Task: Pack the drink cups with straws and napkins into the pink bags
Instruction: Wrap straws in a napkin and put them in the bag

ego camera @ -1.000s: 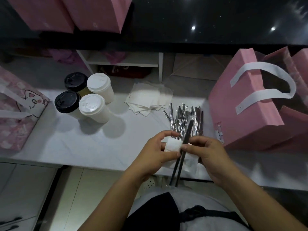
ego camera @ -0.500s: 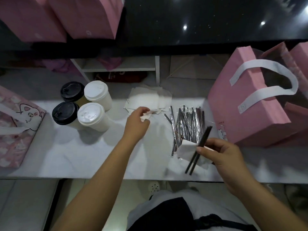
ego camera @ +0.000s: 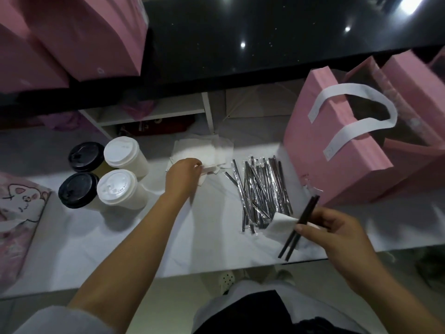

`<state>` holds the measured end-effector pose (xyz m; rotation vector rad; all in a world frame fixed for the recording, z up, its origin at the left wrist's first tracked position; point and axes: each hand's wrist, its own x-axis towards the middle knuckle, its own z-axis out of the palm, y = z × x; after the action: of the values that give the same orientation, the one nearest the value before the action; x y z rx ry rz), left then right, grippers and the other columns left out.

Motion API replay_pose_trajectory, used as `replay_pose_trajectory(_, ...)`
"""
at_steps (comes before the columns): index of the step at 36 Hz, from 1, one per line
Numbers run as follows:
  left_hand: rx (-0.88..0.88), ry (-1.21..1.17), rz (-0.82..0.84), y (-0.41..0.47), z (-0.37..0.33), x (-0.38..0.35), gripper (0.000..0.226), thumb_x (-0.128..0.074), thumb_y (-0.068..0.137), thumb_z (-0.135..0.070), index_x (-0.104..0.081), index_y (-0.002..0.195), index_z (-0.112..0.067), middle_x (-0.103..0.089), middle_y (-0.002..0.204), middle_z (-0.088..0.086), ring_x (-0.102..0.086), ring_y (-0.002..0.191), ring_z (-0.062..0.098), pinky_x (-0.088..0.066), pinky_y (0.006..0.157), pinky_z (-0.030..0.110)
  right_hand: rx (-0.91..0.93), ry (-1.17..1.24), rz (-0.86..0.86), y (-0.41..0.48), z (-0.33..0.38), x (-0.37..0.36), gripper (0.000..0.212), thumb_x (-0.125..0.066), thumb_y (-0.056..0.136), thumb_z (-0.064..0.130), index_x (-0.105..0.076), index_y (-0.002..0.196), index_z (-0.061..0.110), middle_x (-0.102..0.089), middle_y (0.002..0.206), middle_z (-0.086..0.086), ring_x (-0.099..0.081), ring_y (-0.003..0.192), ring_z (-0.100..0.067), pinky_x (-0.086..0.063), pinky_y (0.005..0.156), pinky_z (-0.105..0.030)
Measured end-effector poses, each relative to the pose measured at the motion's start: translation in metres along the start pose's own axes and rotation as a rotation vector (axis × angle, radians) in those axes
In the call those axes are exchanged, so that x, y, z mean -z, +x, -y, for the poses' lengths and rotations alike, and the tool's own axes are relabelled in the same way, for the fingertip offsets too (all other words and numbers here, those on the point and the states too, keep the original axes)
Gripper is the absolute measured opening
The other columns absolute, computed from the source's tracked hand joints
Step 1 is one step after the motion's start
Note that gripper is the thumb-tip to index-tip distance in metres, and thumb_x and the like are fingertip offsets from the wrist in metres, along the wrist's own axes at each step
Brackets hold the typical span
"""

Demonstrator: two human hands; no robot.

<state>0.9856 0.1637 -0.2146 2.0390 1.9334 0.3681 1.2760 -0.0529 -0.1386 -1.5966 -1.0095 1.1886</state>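
**Four cups [ego camera: 116, 186], one open bag [ego camera: 337, 165] on the packing table [ego camera: 120, 237]**

Centre frame, the left hand [ego camera: 183, 175] pinches the edge of a napkin [ego camera: 208, 168] between thumb and fingertips, at the near edge of the napkin pile [ego camera: 204, 150]. At lower right, the right hand [ego camera: 337, 227] grips two dark straws [ego camera: 301, 225] together with a second napkin [ego camera: 280, 222], the thumb pressed across them. The straws tilt up toward the bag.

Between the hands, right of centre, lies the straw pile [ego camera: 262, 196], its wrapped straws loosely fanned, its near end just beside the second napkin.

The cups stand upright in a tight square at centre left, two black lids on the left and two white lids on the right, well apart from the bag. The pink bag stands at the right of the frame, mouth open, a white handle looped across its top.

A cat-print bag [ego camera: 19, 206] lies at the left edge of the table. More pink bags [ego camera: 84, 32] sit at upper left on a dark counter [ego camera: 240, 20].
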Motion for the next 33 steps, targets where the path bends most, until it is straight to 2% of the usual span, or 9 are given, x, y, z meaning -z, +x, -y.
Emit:
replay_pose_trajectory(4, -0.028, -0.047, -0.005, -0.013, 0.002, 0.010, 0.026, -0.052, 0.101, -0.021, -0.074, 0.095, -0.008, -0.072, 0.093, 0.010, -0.063, 0.090, 0.031, -0.047, 0.073, 0.042, 0.002, 0.016, 0.035, 0.002, 0.005, 0.000, 0.023, -0.079, 0.078, 0.006, -0.078, 0.089, 0.026, -0.078, 0.089, 0.003, -0.073, 0.087, -0.013, -0.055, 0.078, -0.022)
replay_pose_trajectory(7, 0.029, -0.177, -0.034, -0.026, -0.009, 0.019, 0.025, -0.052, 0.102, -0.015, -0.074, 0.109, -0.005, -0.070, 0.119, 0.012, -0.061, 0.113, 0.031, -0.045, 0.093, 0.039, 0.020, 0.032, 0.104, 0.005, 0.013, 0.000, 0.023, -0.077, 0.078, 0.000, -0.078, 0.085, 0.021, -0.077, 0.088, -0.001, -0.072, 0.086, -0.015, -0.054, 0.082, -0.032)
replay_pose_trajectory(10, 0.068, -0.358, -0.069, -0.048, -0.031, 0.032, 0.025, -0.055, 0.101, -0.016, -0.070, 0.119, -0.007, -0.061, 0.139, 0.005, -0.053, 0.130, 0.021, -0.036, 0.106, 0.027, 0.061, 0.014, 0.199, 0.009, 0.025, 0.001, 0.019, -0.080, 0.073, -0.005, -0.077, 0.075, 0.014, -0.076, 0.090, -0.002, -0.070, 0.089, -0.013, -0.053, 0.081, -0.025)
replay_pose_trajectory(12, 0.121, -0.544, -0.053, -0.068, -0.051, 0.041, 0.021, -0.059, 0.099, -0.018, -0.073, 0.115, -0.013, -0.067, 0.130, -0.001, -0.060, 0.120, 0.016, -0.043, 0.101, 0.025, 0.094, -0.044, 0.258, 0.011, 0.035, 0.003, 0.016, -0.083, 0.068, -0.007, -0.075, 0.070, 0.007, -0.071, 0.106, -0.002, -0.067, 0.100, -0.008, -0.051, 0.081, -0.016)
replay_pose_trajectory(16, 0.287, -1.106, 0.205, -0.117, -0.090, 0.062, 0.019, -0.059, 0.096, -0.005, -0.073, 0.087, -0.014, -0.069, 0.092, 0.005, -0.059, 0.082, 0.021, -0.045, 0.077, 0.025, 0.164, -0.227, 0.454, 0.016, 0.057, 0.008, 0.015, -0.089, 0.066, 0.006, -0.075, 0.071, 0.006, -0.054, 0.135, 0.015, -0.048, 0.126, 0.002, -0.035, 0.108, -0.027)
replay_pose_trajectory(20, 0.284, -1.429, 0.497, -0.167, -0.117, 0.068, 0.015, -0.056, 0.095, -0.006, -0.069, 0.089, -0.013, -0.062, 0.081, 0.006, -0.058, 0.071, 0.018, -0.050, 0.066, 0.024, 0.210, -0.253, 0.572, 0.022, 0.069, 0.011, 0.025, -0.090, 0.061, 0.021, -0.075, 0.075, 0.006, -0.047, 0.143, 0.027, -0.034, 0.138, 0.006, -0.023, 0.116, -0.029)
replay_pose_trajectory(27, 0.368, -1.521, 0.497, -0.223, -0.148, 0.064, 0.007, -0.060, 0.091, -0.019, -0.068, 0.091, -0.020, -0.060, 0.084, 0.003, -0.053, 0.075, 0.014, -0.045, 0.063, 0.024, 0.133, -0.055, 0.724, 0.024, 0.054, 0.019, 0.024, -0.086, 0.061, 0.012, -0.072, 0.075, -0.001, -0.064, 0.129, 0.016, -0.057, 0.122, -0.002, -0.040, 0.106, -0.034)
replay_pose_trajectory(30, 0.427, -1.534, 0.421, -0.241, -0.157, 0.065, 0.008, -0.060, 0.092, -0.022, -0.064, 0.097, -0.018, -0.059, 0.087, 0.004, -0.054, 0.078, 0.014, -0.047, 0.066, 0.025, 0.103, 0.047, 0.741, 0.020, 0.041, 0.022, 0.029, -0.084, 0.061, 0.016, -0.067, 0.076, -0.002, -0.076, 0.098, -0.007, -0.071, 0.093, -0.015, -0.056, 0.085, -0.029)
replay_pose_trajectory(33, 0.460, -1.512, 0.369, -0.258, -0.163, 0.065, 0.012, -0.060, 0.095, -0.025, -0.065, 0.103, -0.017, -0.061, 0.095, 0.007, -0.059, 0.086, 0.017, -0.051, 0.076, 0.032, 0.065, 0.124, 0.754, 0.017, 0.030, 0.018, 0.020, -0.084, 0.061, 0.016, -0.074, 0.077, 0.007, -0.075, 0.082, -0.005, -0.070, 0.077, -0.014, -0.054, 0.069, -0.021)
